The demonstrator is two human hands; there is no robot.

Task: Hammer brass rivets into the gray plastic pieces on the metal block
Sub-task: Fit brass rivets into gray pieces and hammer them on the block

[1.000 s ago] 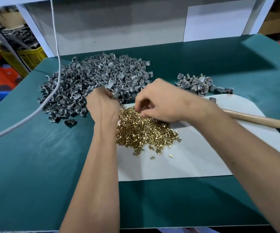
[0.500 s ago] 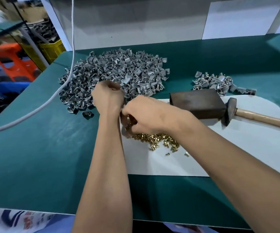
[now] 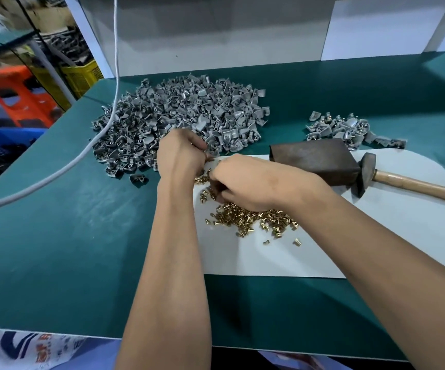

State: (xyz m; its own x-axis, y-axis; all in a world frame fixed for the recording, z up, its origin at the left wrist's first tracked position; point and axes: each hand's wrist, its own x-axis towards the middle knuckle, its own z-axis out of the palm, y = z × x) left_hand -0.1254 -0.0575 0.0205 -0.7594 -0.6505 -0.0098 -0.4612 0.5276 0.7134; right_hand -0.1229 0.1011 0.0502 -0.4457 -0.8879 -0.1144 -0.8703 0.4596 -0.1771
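A large heap of gray plastic pieces (image 3: 189, 113) lies at the back of the green table. A pile of brass rivets (image 3: 248, 217) sits on a white sheet (image 3: 376, 236). My left hand (image 3: 181, 153) is at the heap's near edge, fingers curled round a small gray piece that is mostly hidden. My right hand (image 3: 256, 180) hovers over the rivets and pinches a rivet at the left hand's fingertips. The dark metal block (image 3: 312, 161) stands to the right, with the hammer (image 3: 365, 172) lying against it, its handle pointing right.
A smaller pile of gray pieces (image 3: 344, 129) lies behind the block. A white cable (image 3: 82, 153) hangs across the table's left side and over the heap. Orange, yellow and blue crates stand off the table to the left. A gray wall panel closes the back.
My right hand has moved left off the middle of the rivet pile and met my left hand's fingertips. The view has shifted, so the block and hammer head now show.
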